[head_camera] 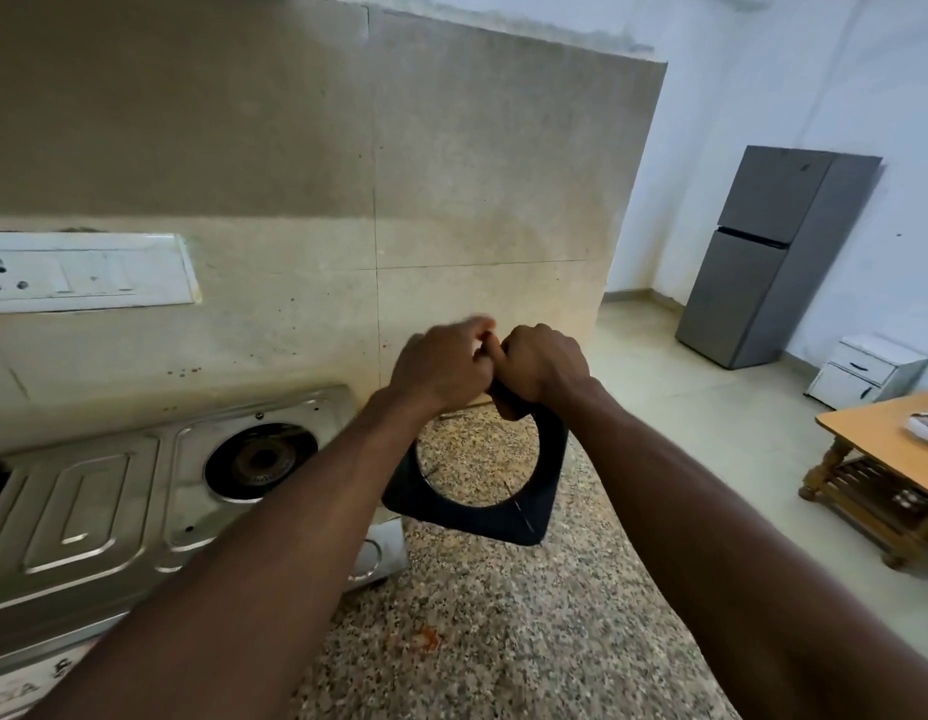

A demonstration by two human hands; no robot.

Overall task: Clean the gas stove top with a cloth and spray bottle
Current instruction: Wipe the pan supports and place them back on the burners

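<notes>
Both hands, left [441, 366] and right [542, 363], have fingers curled tight round the top corner of the black burner plate [472, 524]. It's hanging tilted over the speckled countertop [503, 615], just right of the steel gas stove [88, 501].

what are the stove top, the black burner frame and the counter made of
Stove top: likely stainless steel, brushed silver with pressed ridges and glints. Burner frame: probably enamelled or painted metal, matte black, thin. Counter: speckled polished stone, granite-like.
</notes>
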